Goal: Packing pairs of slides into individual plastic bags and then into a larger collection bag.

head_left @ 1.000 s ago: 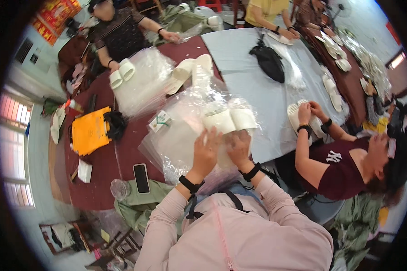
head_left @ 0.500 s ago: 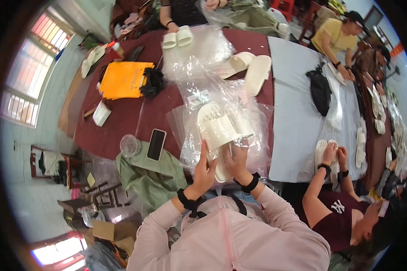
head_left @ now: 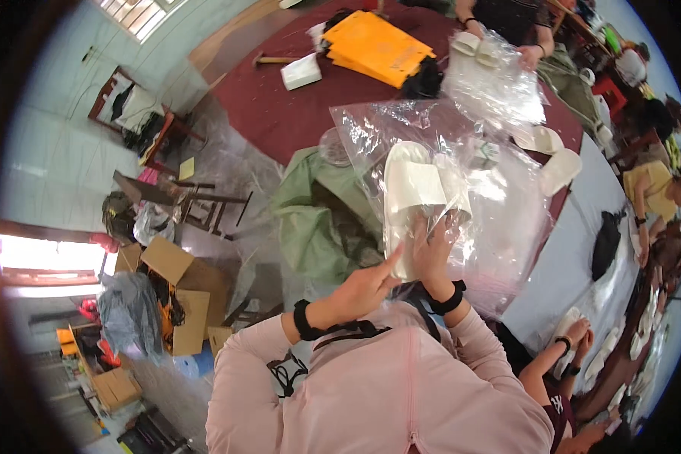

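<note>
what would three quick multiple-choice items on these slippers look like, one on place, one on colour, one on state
1. Where do the white slippers lie?
A. inside a clear plastic bag
B. on the floor
C. in a cardboard box

2. What colour are the flat bags at the table's far side?
A. blue
B. orange
C. black

3. How is the left hand?
A. closed in a fist
B. flat on the table
C. forefinger stretched toward the slippers

Answers: 1 A, clear film wraps the pair; 2 B, the stack is plainly orange; 3 C, one finger points out while the right hand grips the bag's end.
</note>
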The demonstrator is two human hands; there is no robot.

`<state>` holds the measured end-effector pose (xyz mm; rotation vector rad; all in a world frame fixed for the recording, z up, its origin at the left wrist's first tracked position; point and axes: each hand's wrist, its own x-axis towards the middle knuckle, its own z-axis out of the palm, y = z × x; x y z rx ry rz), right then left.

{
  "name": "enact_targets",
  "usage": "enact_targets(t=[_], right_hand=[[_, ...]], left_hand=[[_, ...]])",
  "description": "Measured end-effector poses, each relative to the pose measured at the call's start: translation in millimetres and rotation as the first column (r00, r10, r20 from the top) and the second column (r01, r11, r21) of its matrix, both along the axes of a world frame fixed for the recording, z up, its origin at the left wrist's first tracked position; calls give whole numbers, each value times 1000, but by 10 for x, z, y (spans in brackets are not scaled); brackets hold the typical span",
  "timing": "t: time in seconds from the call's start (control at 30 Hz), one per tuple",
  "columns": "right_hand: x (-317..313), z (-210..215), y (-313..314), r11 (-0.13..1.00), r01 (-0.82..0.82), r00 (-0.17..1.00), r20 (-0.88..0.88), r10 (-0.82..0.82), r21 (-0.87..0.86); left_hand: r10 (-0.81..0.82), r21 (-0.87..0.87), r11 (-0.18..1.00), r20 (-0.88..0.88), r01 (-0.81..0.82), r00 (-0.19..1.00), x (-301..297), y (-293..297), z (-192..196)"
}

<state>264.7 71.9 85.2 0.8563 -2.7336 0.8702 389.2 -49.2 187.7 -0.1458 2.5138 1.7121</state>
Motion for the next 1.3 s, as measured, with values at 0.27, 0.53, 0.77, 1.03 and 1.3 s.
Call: enact_targets(t=[0.27, 0.53, 0.77, 1.03, 1.3], right_hand=[[486, 708, -469, 737, -663, 691, 273, 670, -131], [833, 1180, -557, 807, -499, 801, 186, 568, -316], [769, 600, -342, 775, -624, 713, 337, 615, -95], [593, 953, -49, 971, -237, 854, 471, 221, -24], [559, 471, -802, 941, -253, 931, 208, 300, -223]], left_hand=[[48, 325, 940, 174, -103, 984, 629, -900, 694], [32, 507, 847, 251, -160, 967, 632, -1065, 348], [-124, 593, 804, 108, 37, 986, 411, -1378, 62], [33, -768, 567, -340, -298, 940, -22, -2152, -2600], [-43, -854, 410, 333, 321, 942, 435, -2183, -3072]])
